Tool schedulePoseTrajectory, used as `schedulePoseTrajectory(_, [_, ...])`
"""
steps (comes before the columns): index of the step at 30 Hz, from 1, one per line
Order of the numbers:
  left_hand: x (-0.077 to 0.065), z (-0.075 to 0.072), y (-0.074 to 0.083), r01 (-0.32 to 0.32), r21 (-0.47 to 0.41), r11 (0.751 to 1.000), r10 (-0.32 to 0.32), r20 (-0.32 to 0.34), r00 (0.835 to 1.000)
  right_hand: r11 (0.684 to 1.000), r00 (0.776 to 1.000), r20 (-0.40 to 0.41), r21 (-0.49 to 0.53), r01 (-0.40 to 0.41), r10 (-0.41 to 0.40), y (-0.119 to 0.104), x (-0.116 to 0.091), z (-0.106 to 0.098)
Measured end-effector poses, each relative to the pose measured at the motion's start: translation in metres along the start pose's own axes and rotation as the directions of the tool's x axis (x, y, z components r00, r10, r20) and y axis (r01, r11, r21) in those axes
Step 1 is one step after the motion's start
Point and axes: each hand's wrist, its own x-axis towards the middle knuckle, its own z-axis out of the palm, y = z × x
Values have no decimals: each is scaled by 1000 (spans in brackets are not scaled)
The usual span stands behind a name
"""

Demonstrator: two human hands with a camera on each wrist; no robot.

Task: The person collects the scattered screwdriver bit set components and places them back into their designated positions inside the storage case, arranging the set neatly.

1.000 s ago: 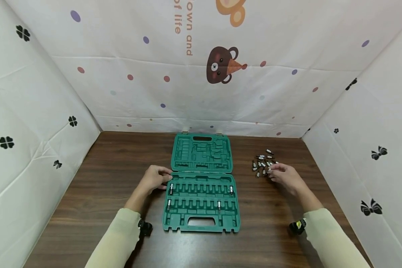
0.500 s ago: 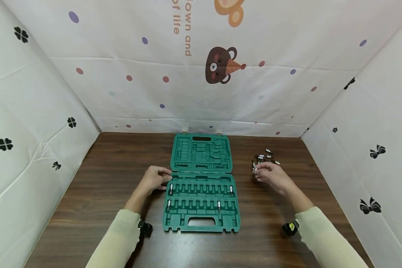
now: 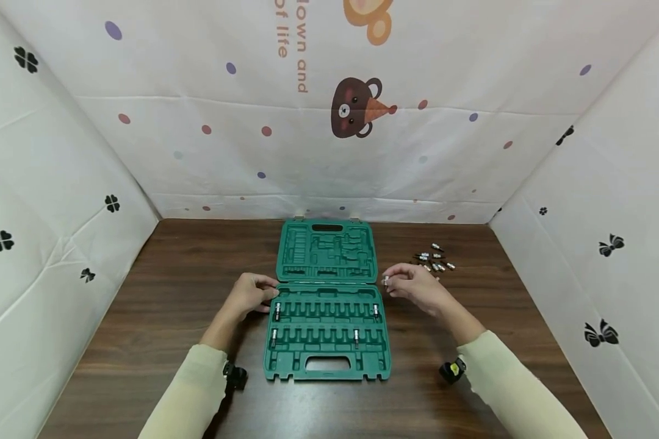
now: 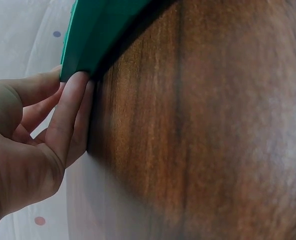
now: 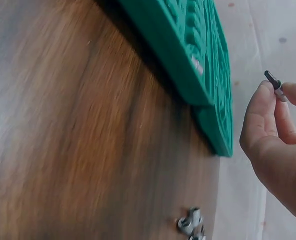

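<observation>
A green plastic tool case lies opened flat on the table, its lid at the far side. Several bit sockets sit in its slots, near the left and right ends of the two rows. At the case's left side, close to the hinge, my left hand pinches the corner; the left wrist view has the thumb on top and fingers against the side wall. Just right of the hinge, my right hand holds a small bit socket, silver at one end with a dark tip, between thumb and fingers.
More bit sockets lie in a loose pile on the brown wooden table, to the right of the lid. A printed white cloth hangs along the table's back and both sides.
My right hand has moved left from the loose pile to the case's right side, carrying a bit socket. My left hand has stayed at the case's left corner.
</observation>
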Motion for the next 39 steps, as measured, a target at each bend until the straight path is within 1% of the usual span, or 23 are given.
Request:
schedulePoseTrajectory(9, [0, 0, 0, 9, 1, 1000, -9, 4, 1000, 1000, 999, 47, -15, 1, 0, -11, 8, 24])
schedulePoseTrajectory(19, [1, 0, 1, 12, 2, 1000, -12, 13, 1000, 1000, 992, 124, 15, 11, -12, -17, 20, 48])
schedulePoseTrajectory(23, [0, 0, 2, 17, -2, 1000, -17, 16, 1000, 1000, 989, 149, 6, 16, -17, -19, 25, 58])
schedulePoseTrajectory(30, [0, -2, 3, 21, -6, 1000, -21, 19, 1000, 1000, 983, 182, -4, -2, 3, -25, 33, 81])
schedulePoseTrajectory(39, [1, -1, 1, 21, -10, 1000, -21, 27, 999, 1000, 977, 215, -31, 8, -1, -28, 42, 105])
